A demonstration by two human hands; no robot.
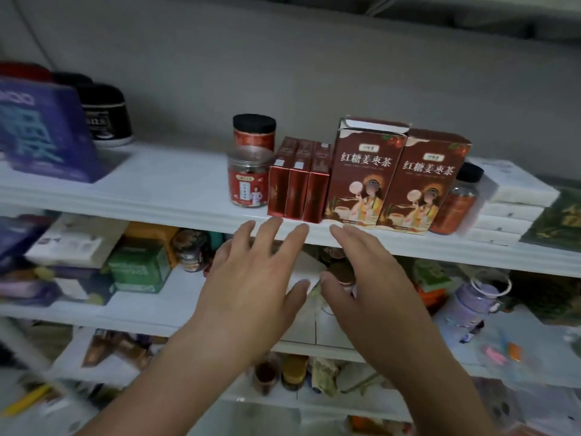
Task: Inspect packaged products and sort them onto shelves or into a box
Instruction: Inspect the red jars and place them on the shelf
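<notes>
Our left hand (251, 278) and right hand (371, 278) reach out side by side. Both are spread flat with straight fingers and hold nothing, and their fingertips are level with the front lip of the upper shelf (141, 187). On that shelf a tall red tea box (364, 174) stands upright, touching a second tea box (424, 184) on its right. Three slim red boxes (298, 190) sit just left of them, then a clear jar (250, 180). A black-lidded jar (254, 130) is either stacked on the clear jar or behind it; we cannot tell which.
</notes>
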